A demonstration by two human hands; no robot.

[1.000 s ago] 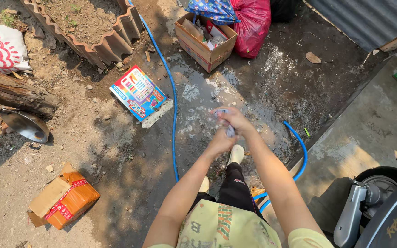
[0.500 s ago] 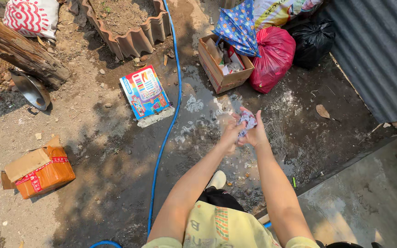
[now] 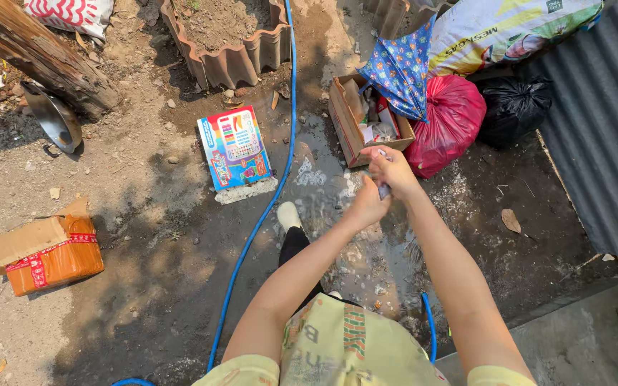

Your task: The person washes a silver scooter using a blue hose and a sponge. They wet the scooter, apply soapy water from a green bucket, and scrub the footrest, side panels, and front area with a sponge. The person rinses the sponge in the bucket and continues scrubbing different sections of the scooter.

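Both my hands meet in front of me over wet, dirty ground. My left hand (image 3: 368, 205) and my right hand (image 3: 393, 170) are closed together on a small pale object (image 3: 383, 190), mostly hidden between the fingers. Its kind cannot be told. Just beyond the hands stands an open cardboard box (image 3: 345, 127) with papers in it. A colourful flat box (image 3: 235, 148) lies on the ground to the left. A blue hose (image 3: 267, 207) runs across the ground past my white shoe (image 3: 289, 214).
A red bag (image 3: 452, 121), a black bag (image 3: 513, 107) and a blue patterned cloth (image 3: 398, 71) lie by a corrugated metal wall (image 3: 602, 129). An orange taped carton (image 3: 46, 254) sits at left. A log (image 3: 33, 53), a metal pan (image 3: 55, 118) and a scalloped planter (image 3: 227, 43) are farther back.
The view has shifted, so the ground objects sit lower and further right in frame. My hands stay joined on the small object and are now nearer the cardboard box.
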